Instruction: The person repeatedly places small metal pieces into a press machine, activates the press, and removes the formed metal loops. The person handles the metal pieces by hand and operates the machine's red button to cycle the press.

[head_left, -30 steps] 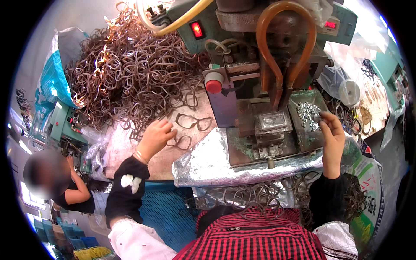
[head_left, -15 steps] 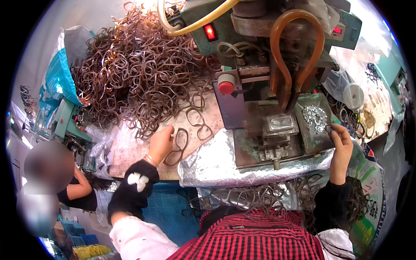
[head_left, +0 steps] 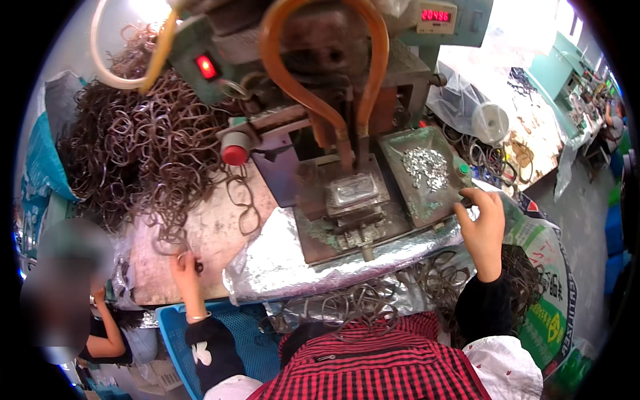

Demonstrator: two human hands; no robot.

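Observation:
My left hand [head_left: 187,279] is over the left of the workbench with its fingers closed. A dark rim shows beside the fingertips, apparently an eyeglass frame, partly hidden and blurred. Another dark eyeglass frame [head_left: 241,205] lies flat farther right on the bench. My right hand [head_left: 485,223] is at the right front edge of a metal tray [head_left: 413,203], thumb and forefinger curled together around something small and dark that I cannot make out. Small silvery metal pieces [head_left: 427,168] lie heaped in the tray. Left of it, the press [head_left: 353,193] has a metal block under its head.
A large pile of brown frames [head_left: 143,133] fills the bench's back left. The press carries a red button [head_left: 235,149] and thick brown hose [head_left: 270,53]. Foil [head_left: 267,267] covers the front edge. Below are a blue basket [head_left: 172,327] and more frames [head_left: 363,303]. Another person sits far left.
The view has shifted right, so the press appears farther left. My left hand has drawn back toward the bench's front; the nearer eyeglass frame has left its spot. My right hand stays by the tray.

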